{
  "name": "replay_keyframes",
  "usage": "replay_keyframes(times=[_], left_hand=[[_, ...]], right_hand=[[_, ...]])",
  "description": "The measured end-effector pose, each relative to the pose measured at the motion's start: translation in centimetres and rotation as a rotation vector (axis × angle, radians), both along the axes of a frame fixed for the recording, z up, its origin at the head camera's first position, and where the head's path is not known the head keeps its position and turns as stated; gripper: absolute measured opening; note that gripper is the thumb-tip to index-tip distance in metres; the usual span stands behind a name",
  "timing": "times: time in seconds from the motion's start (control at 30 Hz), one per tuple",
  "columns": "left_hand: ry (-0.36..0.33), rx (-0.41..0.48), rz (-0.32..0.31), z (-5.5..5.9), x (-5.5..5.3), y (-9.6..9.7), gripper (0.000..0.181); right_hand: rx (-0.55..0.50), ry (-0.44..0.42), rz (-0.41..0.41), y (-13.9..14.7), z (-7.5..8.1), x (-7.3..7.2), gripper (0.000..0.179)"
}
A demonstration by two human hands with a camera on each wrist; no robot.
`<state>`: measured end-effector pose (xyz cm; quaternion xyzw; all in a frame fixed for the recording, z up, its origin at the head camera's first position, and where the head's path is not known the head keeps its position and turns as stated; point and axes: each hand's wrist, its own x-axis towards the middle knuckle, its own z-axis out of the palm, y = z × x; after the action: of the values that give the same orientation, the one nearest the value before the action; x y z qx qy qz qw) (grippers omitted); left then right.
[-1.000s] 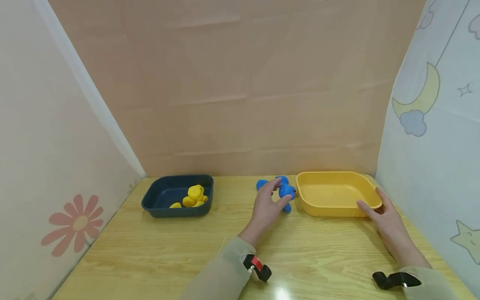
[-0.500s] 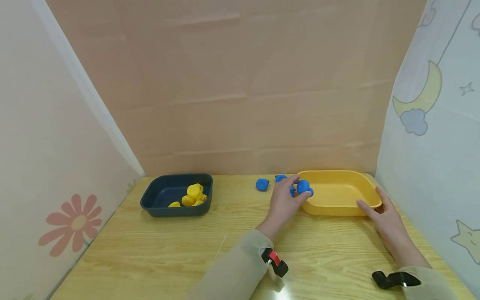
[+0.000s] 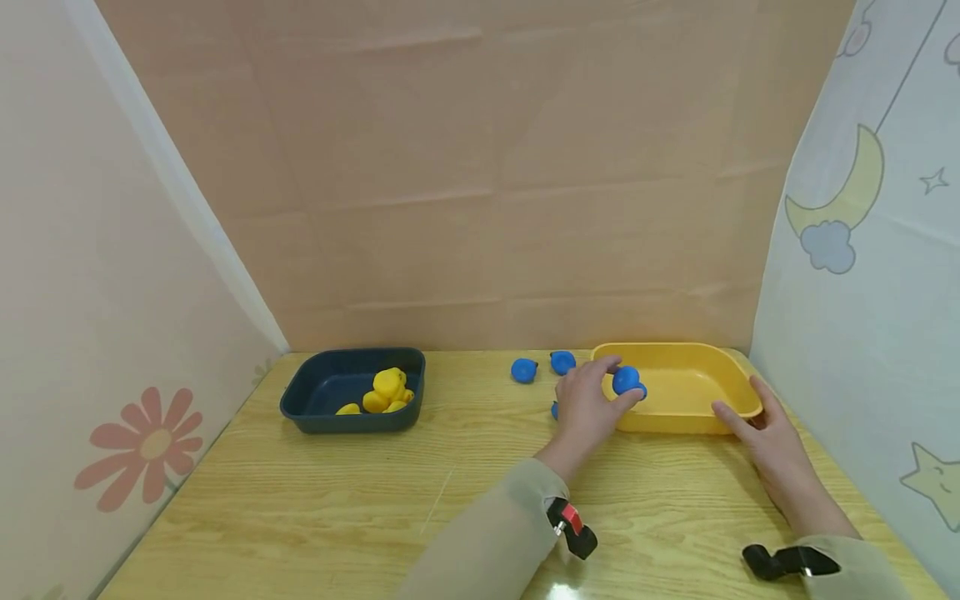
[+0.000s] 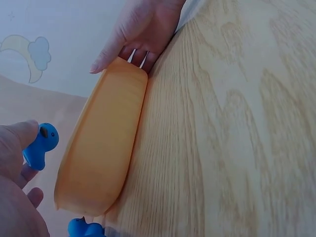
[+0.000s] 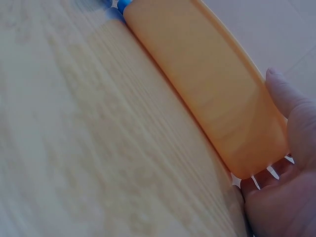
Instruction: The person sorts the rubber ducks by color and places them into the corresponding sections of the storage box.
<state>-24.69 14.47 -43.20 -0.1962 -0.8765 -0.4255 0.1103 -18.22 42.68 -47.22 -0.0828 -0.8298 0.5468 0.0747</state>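
Note:
My left hand [image 3: 588, 408] pinches a blue rubber duck [image 3: 627, 380] between thumb and fingers, over the left end of a yellow plastic bin [image 3: 678, 423]. The left wrist view gives a side look at this duck [image 4: 43, 143], with its dark beak showing. At the bin's right end, my right hand [image 3: 772, 454] grips the wall, thumb over the rim and fingers outside, as the right wrist view also shows. Two more blue ducks [image 3: 524, 371] lie left of the bin near the back edge. A third blue duck [image 3: 555, 410] is mostly hidden behind my left hand.
On the left of the wooden table [image 3: 315, 500] stands a dark blue bin [image 3: 352, 425] holding several yellow rubber ducks [image 3: 390, 383]. A brown paper-like backdrop [image 3: 480, 208] rises behind, with printed panels on both sides.
My left hand has taken a blue duck from the group on the table and carried it right, over the yellow bin. The right hand keeps its place on the bin.

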Motion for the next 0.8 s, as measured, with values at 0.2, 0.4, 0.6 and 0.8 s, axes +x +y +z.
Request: replay_keyframes(times=[0.2, 0.4, 0.6, 0.8], left_hand=[[0.028, -0.039, -0.022, -0.1, 0.2, -0.1, 0.054], [-0.012, 0.012, -0.026, -0.2, 0.3, -0.6, 0.055], [-0.071, 0.070, 0.005, -0.5, -0.1, -1.5, 0.055], [-0.097, 0.132, 0.004, -0.5, -0.2, -3.0, 0.058]], right_hand=[[-0.007, -0.005, -0.004, 0.0, -0.1, -0.1, 0.100], [-0.003, 0.004, -0.008, -0.1, 0.0, 0.0, 0.100], [0.015, 0.006, -0.002, 0.0, 0.0, -0.1, 0.099], [0.024, -0.007, -0.013, 0.0, 0.2, -0.2, 0.100]])
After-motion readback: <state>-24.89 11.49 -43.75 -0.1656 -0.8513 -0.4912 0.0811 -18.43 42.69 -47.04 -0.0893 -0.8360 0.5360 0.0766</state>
